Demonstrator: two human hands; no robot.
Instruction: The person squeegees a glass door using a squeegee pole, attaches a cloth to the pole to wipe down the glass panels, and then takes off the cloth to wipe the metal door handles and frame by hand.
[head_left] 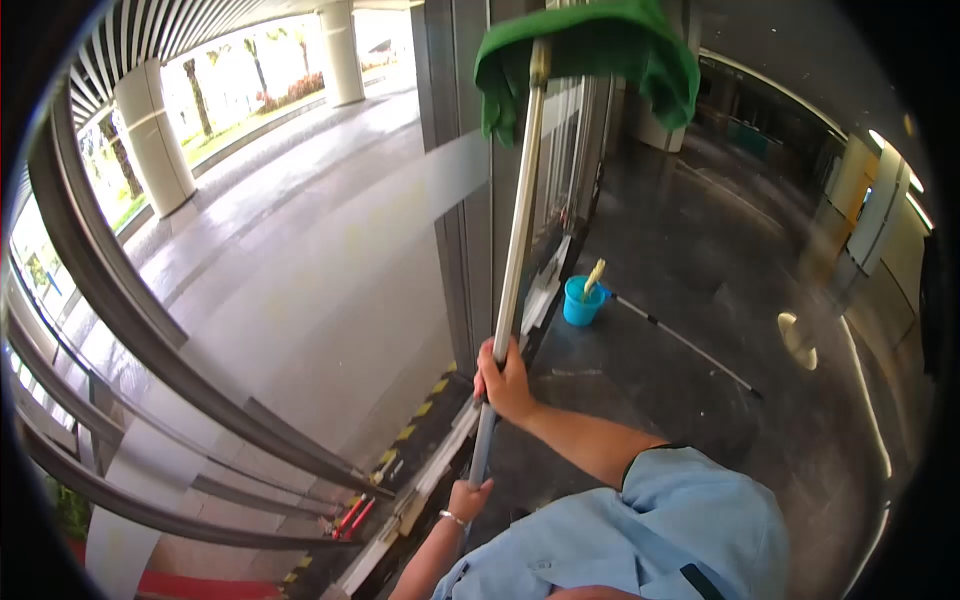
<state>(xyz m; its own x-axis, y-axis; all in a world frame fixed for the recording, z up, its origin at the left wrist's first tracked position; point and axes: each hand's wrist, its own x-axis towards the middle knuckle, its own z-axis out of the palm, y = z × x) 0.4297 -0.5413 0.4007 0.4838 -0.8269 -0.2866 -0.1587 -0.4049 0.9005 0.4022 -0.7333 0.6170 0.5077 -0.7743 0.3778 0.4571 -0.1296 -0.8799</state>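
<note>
A long pole (516,230) rises through the middle of the view, with a green cloth (600,40) draped over its top end. My right hand (505,382) is wrapped round the pole near its middle. Lower down, my left hand (468,500), with a bracelet at the wrist, is closed round the pole's grey lower part. The cloth hangs high in front of a dark metal door or window frame (450,230), its sides drooping. Whether it touches the frame or glass cannot be made out.
A blue bucket (582,303) holding something yellowish stands on the dark floor (690,270), a thin pole (690,350) lying beside it. Curved metal rails (200,380) and large glass panes are on the left. Yellow-black tape (405,432) runs along the threshold. Round columns (155,140) stand beyond.
</note>
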